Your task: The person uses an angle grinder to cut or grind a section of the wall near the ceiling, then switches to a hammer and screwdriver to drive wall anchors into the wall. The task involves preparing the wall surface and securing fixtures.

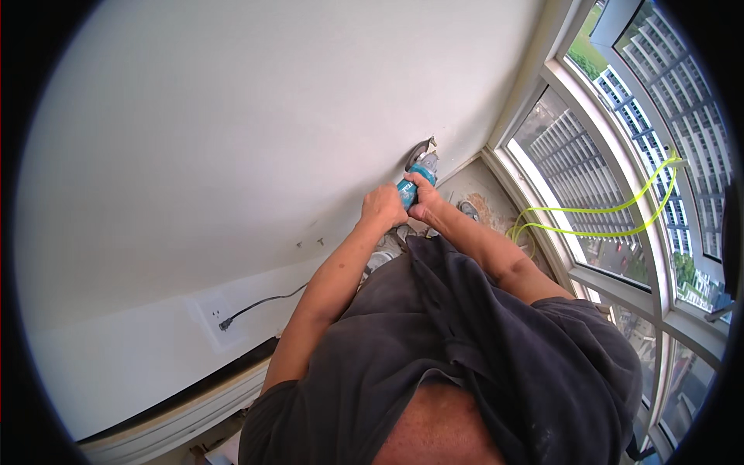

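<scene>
Head view: the right hand (424,198) has its fingers clamped around the teal body of an angle grinder (417,181). Beside it, the left hand (383,204) is balled with fingers together and appears clamped on the tool's left side, though its fingertips are hidden. This paired hold probably steadies the weight and keeps skin behind the guarded disc (418,155), which sits at the far end, by a chipped patch (432,142) on the white wall (256,124). Arms reach forward, likely keeping the tool off the dark shirt (496,310). Farther left, a black cord (267,297) runs behind the left forearm from a plug (225,324) at the outlet; whether it is seated, I cannot tell. Rightward, a yellow-green line (597,234) loops before the windows (577,155).
</scene>
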Motion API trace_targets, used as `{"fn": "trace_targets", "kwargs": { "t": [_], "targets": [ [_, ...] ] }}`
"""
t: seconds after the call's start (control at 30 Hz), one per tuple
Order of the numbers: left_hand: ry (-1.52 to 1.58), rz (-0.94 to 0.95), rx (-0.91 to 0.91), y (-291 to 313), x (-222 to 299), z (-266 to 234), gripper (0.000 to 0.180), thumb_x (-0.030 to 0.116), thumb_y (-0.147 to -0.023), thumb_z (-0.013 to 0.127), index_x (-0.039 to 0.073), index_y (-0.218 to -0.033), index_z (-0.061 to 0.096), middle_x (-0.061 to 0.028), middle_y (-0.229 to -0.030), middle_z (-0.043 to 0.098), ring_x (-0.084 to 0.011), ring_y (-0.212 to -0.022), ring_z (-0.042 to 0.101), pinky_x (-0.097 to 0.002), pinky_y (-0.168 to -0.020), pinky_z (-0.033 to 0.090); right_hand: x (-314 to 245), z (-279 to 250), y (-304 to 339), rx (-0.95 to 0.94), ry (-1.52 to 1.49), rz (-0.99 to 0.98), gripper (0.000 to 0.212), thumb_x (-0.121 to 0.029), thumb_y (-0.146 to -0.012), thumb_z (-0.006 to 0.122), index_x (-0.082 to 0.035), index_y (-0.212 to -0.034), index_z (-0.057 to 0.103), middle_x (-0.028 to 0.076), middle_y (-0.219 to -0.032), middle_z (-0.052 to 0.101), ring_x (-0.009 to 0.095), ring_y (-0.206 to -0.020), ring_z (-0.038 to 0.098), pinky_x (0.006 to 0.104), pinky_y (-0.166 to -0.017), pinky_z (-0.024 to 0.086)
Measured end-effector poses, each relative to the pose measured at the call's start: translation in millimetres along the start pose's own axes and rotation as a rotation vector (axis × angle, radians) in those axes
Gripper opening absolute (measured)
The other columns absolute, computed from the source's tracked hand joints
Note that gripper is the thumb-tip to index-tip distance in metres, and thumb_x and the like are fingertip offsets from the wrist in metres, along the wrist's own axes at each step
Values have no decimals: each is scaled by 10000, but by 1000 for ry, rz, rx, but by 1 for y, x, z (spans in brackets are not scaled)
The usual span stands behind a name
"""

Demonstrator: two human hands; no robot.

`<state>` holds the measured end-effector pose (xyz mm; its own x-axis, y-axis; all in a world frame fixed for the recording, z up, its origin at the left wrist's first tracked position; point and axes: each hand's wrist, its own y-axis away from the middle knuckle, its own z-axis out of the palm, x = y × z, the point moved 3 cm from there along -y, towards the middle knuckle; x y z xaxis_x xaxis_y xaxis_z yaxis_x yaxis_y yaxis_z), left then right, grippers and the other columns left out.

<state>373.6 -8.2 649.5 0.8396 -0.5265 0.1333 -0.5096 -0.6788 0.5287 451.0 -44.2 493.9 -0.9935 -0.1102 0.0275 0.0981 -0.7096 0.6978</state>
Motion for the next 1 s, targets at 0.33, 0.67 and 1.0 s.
{"fn": "trace_targets", "kwargs": {
  "t": [0.33,0.67,1.0],
  "targets": [
    [25,9,17,2,-15,32,577,202,-644,835,-21,-1136,632,-241,-1018,747,-393,-1002,733,-465,-890,587,15,-17,5,60,-16,-23,338,-171,-794,807,-89,-1043,594,121,-987,681,359,-925,688,573,-998,546],
    [181,83,107,-7,-15,52,513,189,-672,805,-9,-1110,625,-241,-993,746,-400,-974,731,-471,-871,586,0,-40,-13,26,64,-75,269,-165,-809,783,-92,-981,590,131,-921,671,360,-854,689,566,-942,573],
    [135,73,38,-33,-19,57,554,185,-662,813,3,-1151,627,-227,-1036,748,-386,-1025,726,-455,-902,584,-9,-28,-11,72,41,-150,271,-103,-796,793,-70,-986,603,137,-944,698,351,-867,696,535,-946,579]
  ]
}}
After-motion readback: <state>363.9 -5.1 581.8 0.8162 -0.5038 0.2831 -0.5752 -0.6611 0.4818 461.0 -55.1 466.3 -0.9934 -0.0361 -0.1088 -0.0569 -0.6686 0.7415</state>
